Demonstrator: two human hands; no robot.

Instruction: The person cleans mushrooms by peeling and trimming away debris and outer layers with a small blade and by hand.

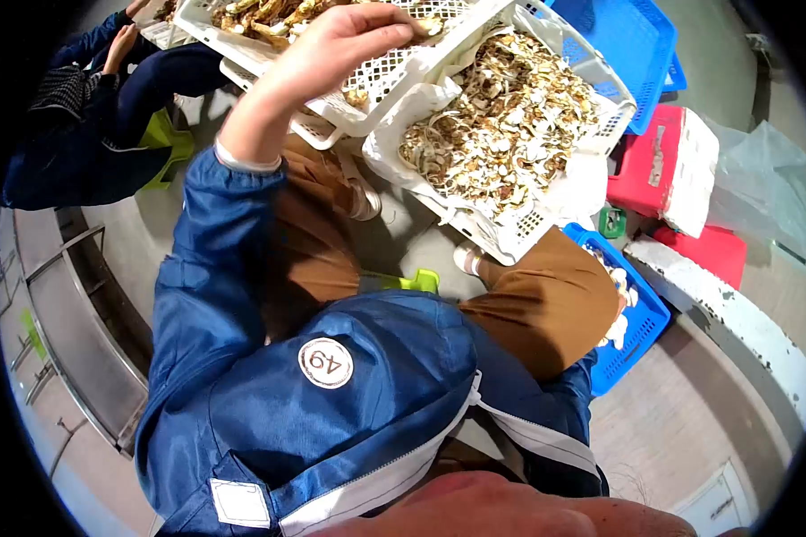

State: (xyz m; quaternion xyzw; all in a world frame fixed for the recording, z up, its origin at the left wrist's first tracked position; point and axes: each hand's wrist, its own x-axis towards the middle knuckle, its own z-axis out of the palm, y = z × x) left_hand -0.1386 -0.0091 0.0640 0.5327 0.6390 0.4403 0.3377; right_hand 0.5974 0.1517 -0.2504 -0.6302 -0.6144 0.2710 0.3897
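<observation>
My left hand (354, 46) reaches forward over a white plastic crate (390, 89), its thumb and fingers drawn together and pointing down. At the fingertips lies a pale yellowish piece (431, 26); whether the fingers grip it is hard to see. Brown and cream root-like or mushroom-like pieces (264, 20) fill the far left part of this crate. To the right, a white lined crate (519, 240) rests near my knees, heaped with pale and brown trimmings (510, 125). My right sleeve (575, 380) hangs beside my thigh, and the right hand does not show.
A blue basket (631, 345) with white pieces stands beside my right knee. Blue crates (627, 36), a red box (644, 166) and a clear plastic bag (765, 179) are at the right. Another person (90, 134) sits at the far left on a green stool (166, 148).
</observation>
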